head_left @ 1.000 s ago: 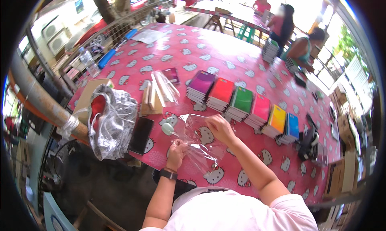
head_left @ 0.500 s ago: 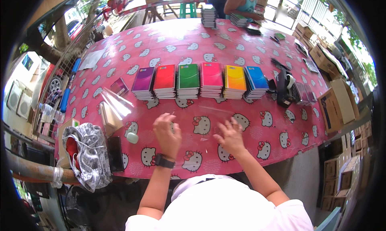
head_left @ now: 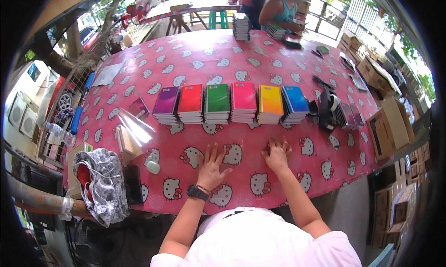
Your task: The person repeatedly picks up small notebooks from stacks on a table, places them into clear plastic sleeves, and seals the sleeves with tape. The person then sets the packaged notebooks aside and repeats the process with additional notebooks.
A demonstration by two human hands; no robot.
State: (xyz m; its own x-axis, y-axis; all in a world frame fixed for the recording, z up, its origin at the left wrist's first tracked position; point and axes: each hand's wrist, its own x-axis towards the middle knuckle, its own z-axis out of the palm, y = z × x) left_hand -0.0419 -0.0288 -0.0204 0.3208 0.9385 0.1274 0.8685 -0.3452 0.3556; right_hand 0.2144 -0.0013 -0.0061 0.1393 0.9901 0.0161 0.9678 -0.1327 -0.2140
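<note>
My left hand [head_left: 213,168] lies palm down on the pink tablecloth [head_left: 241,185], fingers spread and nothing held. To its right, my right hand [head_left: 278,155] touches the cloth with fingers apart and slightly bent; no object shows in it. Beyond both hands stands a row of spiral notebook stacks: purple [head_left: 166,101], red [head_left: 191,99], green [head_left: 217,98], pink [head_left: 244,97], yellow [head_left: 270,99] and blue [head_left: 294,99]. The stacks stand close together, covers up. Both hands are apart from them.
Left of my hands are a pale green case [head_left: 153,167], clear plastic sleeves [head_left: 134,127], a dark phone [head_left: 133,184] and a patterned cloth bag [head_left: 106,185]. A black tape dispenser [head_left: 328,111] and a cardboard box [head_left: 389,127] are at right. Another person [head_left: 280,13] sits at the far edge.
My left hand has turned from raised and sideways to flat on the cloth, shifting right. My right hand has moved slightly farther from me. The view has tilted a little; the stacks look unchanged.
</note>
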